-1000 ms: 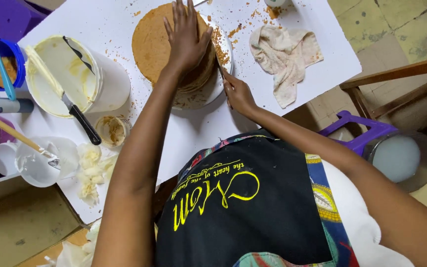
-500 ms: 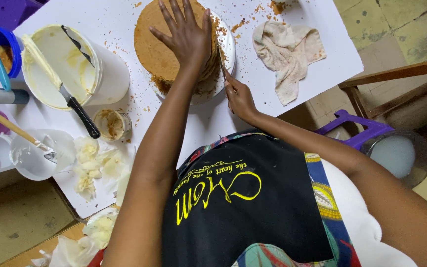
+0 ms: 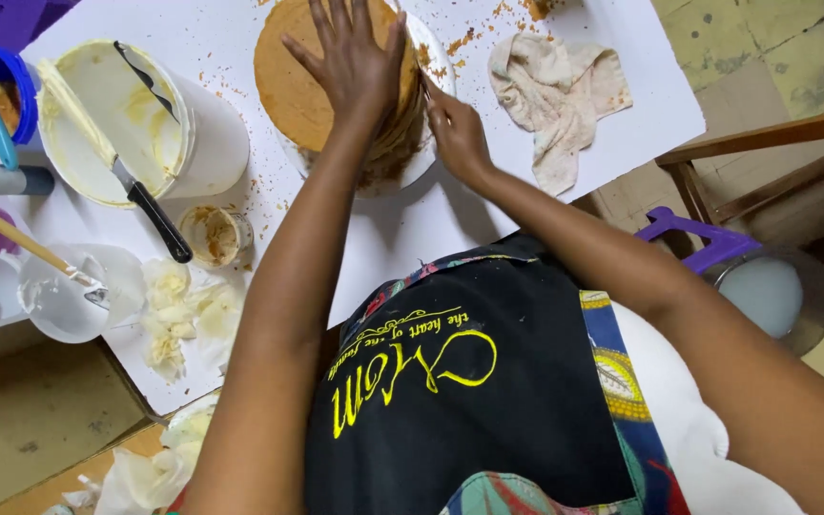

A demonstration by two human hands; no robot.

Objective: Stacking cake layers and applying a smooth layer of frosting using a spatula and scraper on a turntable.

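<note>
Left hand (image 3: 355, 62) lies flat, fingers spread, on the round brown cake (image 3: 288, 81) at the table's (image 3: 412, 224) far edge. Right hand (image 3: 455, 133) pinches a thin tool — hard to make out — against the cake's side. White tub (image 3: 207, 129) near the left edge.

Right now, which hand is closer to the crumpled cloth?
Right. The right hand is at the cake's edge beside the cloth; the left hand lies flat on top, farther away.

You had open table (image 3: 402, 229) along the near edge, between the cake plate (image 3: 428, 157) and your apron. Left side was blocked by the white bucket (image 3: 207, 129), knife (image 3: 150, 205) and small cup (image 3: 214, 235). Crumpled cloth (image 3: 557, 95) crowded the right edge.
</note>
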